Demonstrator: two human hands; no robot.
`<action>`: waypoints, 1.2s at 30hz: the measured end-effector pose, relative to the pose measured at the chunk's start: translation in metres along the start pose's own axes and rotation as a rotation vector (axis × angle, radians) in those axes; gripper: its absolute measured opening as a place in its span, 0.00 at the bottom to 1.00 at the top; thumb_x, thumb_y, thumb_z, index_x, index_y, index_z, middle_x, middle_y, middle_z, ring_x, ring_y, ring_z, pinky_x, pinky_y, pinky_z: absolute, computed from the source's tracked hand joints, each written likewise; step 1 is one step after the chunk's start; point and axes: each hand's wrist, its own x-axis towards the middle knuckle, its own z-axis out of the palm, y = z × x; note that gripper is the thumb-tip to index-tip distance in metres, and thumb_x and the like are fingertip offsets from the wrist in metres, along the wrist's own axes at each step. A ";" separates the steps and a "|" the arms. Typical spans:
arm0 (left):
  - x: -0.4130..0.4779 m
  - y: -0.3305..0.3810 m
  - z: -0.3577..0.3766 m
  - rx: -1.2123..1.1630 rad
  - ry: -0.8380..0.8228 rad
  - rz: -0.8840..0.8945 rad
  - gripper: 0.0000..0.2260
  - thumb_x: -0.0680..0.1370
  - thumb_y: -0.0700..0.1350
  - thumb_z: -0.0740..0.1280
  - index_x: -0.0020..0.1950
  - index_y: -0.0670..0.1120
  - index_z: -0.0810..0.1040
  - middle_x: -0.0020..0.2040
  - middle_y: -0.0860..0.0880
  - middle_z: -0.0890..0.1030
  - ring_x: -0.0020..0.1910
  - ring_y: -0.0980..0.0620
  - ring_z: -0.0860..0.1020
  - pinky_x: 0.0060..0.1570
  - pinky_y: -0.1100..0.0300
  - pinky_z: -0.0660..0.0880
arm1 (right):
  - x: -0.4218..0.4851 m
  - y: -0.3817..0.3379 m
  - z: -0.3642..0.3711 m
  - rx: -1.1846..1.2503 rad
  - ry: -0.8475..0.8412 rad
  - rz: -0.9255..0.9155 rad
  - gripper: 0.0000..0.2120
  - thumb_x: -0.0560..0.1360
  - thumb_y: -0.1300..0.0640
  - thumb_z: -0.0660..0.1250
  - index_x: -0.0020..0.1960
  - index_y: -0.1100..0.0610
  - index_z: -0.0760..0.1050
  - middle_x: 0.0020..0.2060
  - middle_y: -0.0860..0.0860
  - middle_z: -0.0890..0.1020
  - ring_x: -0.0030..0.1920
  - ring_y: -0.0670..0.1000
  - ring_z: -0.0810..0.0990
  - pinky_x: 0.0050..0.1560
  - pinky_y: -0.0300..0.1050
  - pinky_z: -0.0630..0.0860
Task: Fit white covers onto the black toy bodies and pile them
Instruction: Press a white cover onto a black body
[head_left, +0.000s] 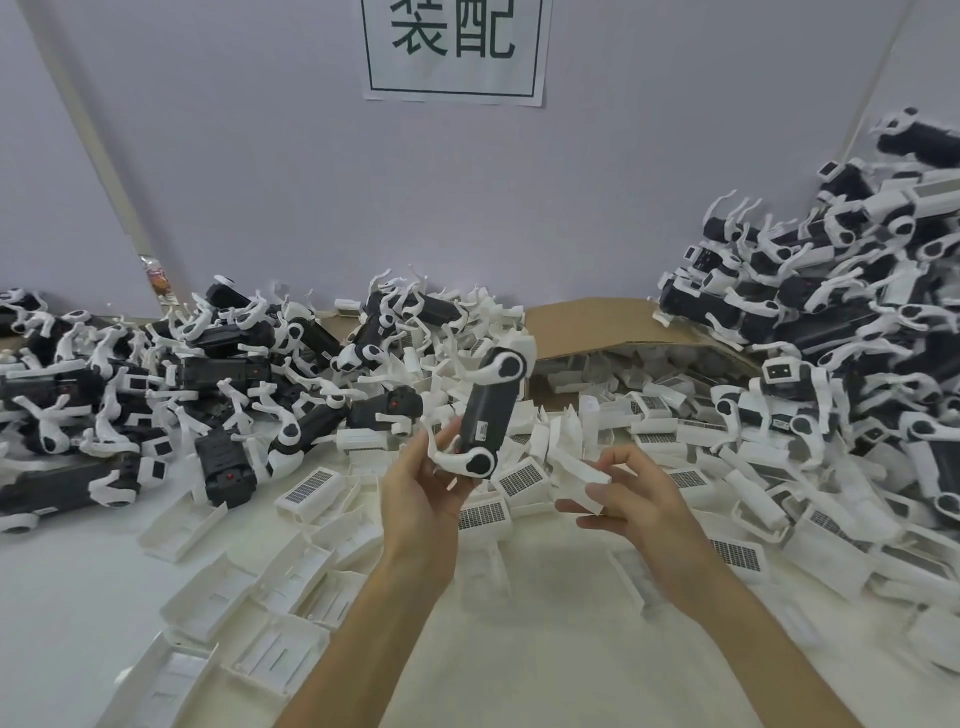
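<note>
The wall sign (453, 49) is cut off at top; the right pile (857, 312) is blurred and edge-cropped.

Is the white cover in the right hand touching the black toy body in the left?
Apart. The head view shows loose covers between the white cover, held by the right hand, and the black toy body in the left hand.

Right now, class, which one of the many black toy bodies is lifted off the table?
The black toy body gripped in the left hand, raised above the loose white covers; every other one lies heaped on the table.
</note>
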 end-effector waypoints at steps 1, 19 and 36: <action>-0.003 0.000 0.003 -0.041 -0.018 -0.038 0.15 0.81 0.44 0.64 0.39 0.44 0.86 0.39 0.46 0.85 0.31 0.53 0.81 0.32 0.59 0.80 | 0.000 0.000 0.000 0.008 -0.002 0.000 0.07 0.78 0.70 0.63 0.49 0.61 0.69 0.52 0.59 0.85 0.48 0.63 0.86 0.47 0.47 0.82; -0.018 -0.020 0.004 0.540 -0.288 -0.021 0.20 0.67 0.49 0.80 0.40 0.37 0.74 0.41 0.40 0.76 0.39 0.48 0.75 0.40 0.61 0.77 | -0.001 0.000 -0.001 0.071 -0.007 -0.078 0.19 0.76 0.70 0.66 0.63 0.56 0.79 0.53 0.55 0.85 0.47 0.57 0.86 0.43 0.41 0.81; -0.023 -0.025 0.006 0.675 -0.358 -0.025 0.11 0.75 0.40 0.75 0.56 0.51 0.84 0.50 0.49 0.85 0.38 0.51 0.81 0.43 0.62 0.79 | 0.000 0.000 -0.002 -0.032 0.046 -0.092 0.23 0.67 0.40 0.70 0.56 0.53 0.84 0.51 0.59 0.85 0.45 0.57 0.80 0.50 0.55 0.77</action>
